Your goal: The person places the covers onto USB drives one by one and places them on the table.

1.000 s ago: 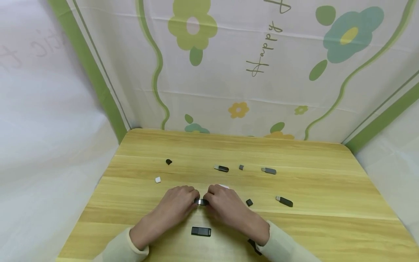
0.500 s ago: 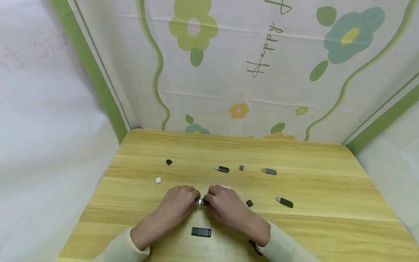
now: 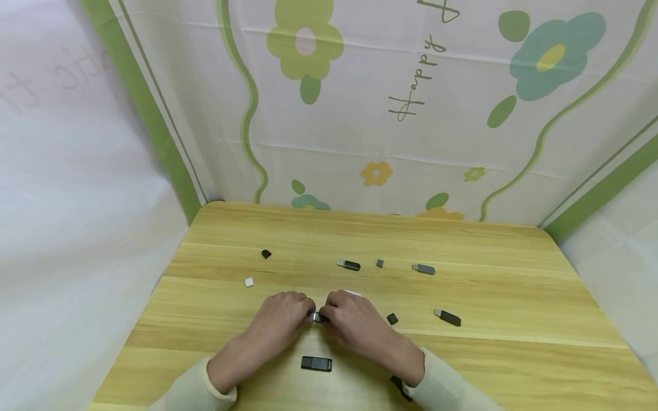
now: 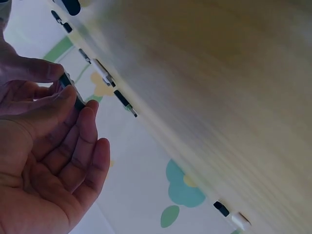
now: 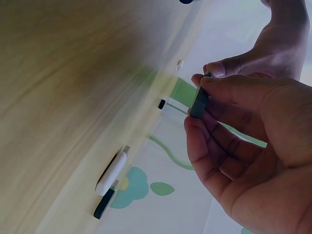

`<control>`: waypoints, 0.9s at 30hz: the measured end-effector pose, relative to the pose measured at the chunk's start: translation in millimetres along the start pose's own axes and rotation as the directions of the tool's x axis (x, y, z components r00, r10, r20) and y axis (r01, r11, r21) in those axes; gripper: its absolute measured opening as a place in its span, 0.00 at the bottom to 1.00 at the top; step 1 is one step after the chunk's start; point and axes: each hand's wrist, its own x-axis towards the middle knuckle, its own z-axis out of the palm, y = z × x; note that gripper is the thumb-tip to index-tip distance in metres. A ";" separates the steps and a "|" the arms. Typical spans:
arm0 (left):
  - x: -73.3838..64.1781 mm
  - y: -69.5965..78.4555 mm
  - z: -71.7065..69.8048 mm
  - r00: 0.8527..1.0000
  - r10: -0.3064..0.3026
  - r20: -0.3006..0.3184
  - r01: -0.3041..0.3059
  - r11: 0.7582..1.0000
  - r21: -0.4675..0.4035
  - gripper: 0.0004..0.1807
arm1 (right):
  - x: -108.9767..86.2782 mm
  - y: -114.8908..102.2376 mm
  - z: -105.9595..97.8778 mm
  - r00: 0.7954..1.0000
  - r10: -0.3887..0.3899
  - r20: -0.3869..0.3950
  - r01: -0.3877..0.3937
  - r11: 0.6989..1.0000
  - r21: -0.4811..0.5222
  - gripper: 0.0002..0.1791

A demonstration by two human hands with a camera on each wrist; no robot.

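Observation:
Both hands meet over the table, at either end of a small black USB flash drive (image 3: pixel 321 317). My left hand (image 3: pixel 283 321) pinches its dark cap end between thumb and fingers. On the other end, my right hand (image 3: pixel 358 324) grips the drive's body, seen in the right wrist view as a flat dark stick (image 5: pixel 199 103) under the thumb. A narrow silver band shows between the two hands. Fingertips cover most of the cap. Closer to me lies a black USB drive (image 3: pixel 316 363) with its cap on.
On the wooden table (image 3: pixel 514 274) lie uncapped drives: black (image 3: pixel 352 265), grey (image 3: pixel 425 269), another black (image 3: pixel 449 318), and a white one (image 5: pixel 112 173) mostly behind my right hand. Loose caps are black (image 3: pixel 265 254), white (image 3: pixel 249 282), grey (image 3: pixel 380 263) and black (image 3: pixel 392 318). My right sleeve partly covers a dark item (image 3: pixel 400 388).
The silver band between my hands has become narrower as the left hand shifts slightly toward the right one. The things on the table stay where they were.

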 end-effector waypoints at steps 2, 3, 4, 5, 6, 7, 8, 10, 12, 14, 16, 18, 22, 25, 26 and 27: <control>0.0 0.3 0.8 1.000 -0.004 -0.005 0.004 1.000 0.000 0.08 | 0.0 0.2 0.3 1.000 -0.002 -0.002 0.002 1.000 -0.004 0.04; 0.1 0.4 1.2 1.000 -0.007 -0.007 0.007 1.000 -0.001 0.08 | -0.1 0.3 0.5 1.000 -0.003 -0.003 0.003 1.000 -0.005 0.04; 0.1 0.5 1.6 1.000 -0.009 -0.009 0.009 1.000 -0.001 0.08 | -0.1 0.5 0.7 1.000 -0.005 -0.004 0.005 1.000 -0.006 0.04; 0.2 0.6 1.9 1.000 -0.011 -0.010 0.011 1.000 -0.003 0.08 | -0.1 0.7 0.8 1.000 -0.006 -0.006 0.006 1.000 -0.008 0.04; 0.3 0.7 2.1 1.000 -0.012 -0.010 0.012 1.000 -0.005 0.08 | -0.2 0.9 1.1 1.000 -0.007 -0.007 0.007 1.000 -0.009 0.04; 0.4 0.7 2.5 1.000 -0.011 -0.011 0.011 1.000 -0.006 0.08 | -0.2 1.1 1.3 1.000 -0.009 -0.007 0.009 1.000 -0.011 0.04; 0.5 0.9 2.4 1.000 -0.010 -0.012 0.010 1.000 -0.008 0.08 | -0.2 1.3 1.5 1.000 -0.012 -0.008 0.012 1.000 -0.013 0.04; 0.4 1.1 2.8 1.000 -0.009 -0.011 0.009 1.000 -0.009 0.08 | -0.1 1.7 1.9 1.000 -0.016 -0.010 0.016 1.000 -0.017 0.04; 0.5 1.4 3.1 1.000 -0.007 -0.013 0.007 1.000 -0.007 0.08 | 0.0 2.1 2.1 1.000 -0.020 -0.011 0.020 1.000 -0.020 0.04; 0.4 1.6 3.4 1.000 -0.004 -0.016 0.004 1.000 -0.004 0.08 | 0.2 2.4 2.0 1.000 -0.025 -0.010 0.025 0.999 -0.021 0.04; 0.6 1.8 3.4 1.000 -0.001 -0.021 0.001 1.000 -0.001 0.08 | 0.4 2.5 1.8 1.000 -0.027 -0.007 0.027 0.999 -0.019 0.04; 0.4 2.0 3.9 1.000 0.000 -0.023 0.000 1.000 0.001 0.08 | 0.6 2.5 1.6 1.000 -0.028 0.001 0.028 0.999 -0.019 0.04; 0.3 2.4 4.5 1.000 -0.002 -0.023 0.002 1.000 0.000 0.08 | 0.5 2.6 2.0 0.999 -0.033 0.002 0.033 0.999 -0.019 0.04; 0.6 2.4 4.9 1.000 -0.007 -0.021 0.007 1.000 -0.006 0.08 | 0.4 3.1 2.5 0.999 -0.038 -0.004 0.037 0.999 -0.020 0.03; 0.9 2.3 5.0 1.000 -0.008 -0.020 0.007 1.000 -0.008 0.08 | 0.4 3.3 2.6 0.999 -0.038 -0.004 0.037 0.999 -0.019 0.03; 1.4 2.2 5.0 1.000 -0.007 -0.018 0.007 1.000 -0.009 0.08 | 0.4 3.4 2.6 0.999 -0.036 -0.004 0.036 0.999 -0.017 0.03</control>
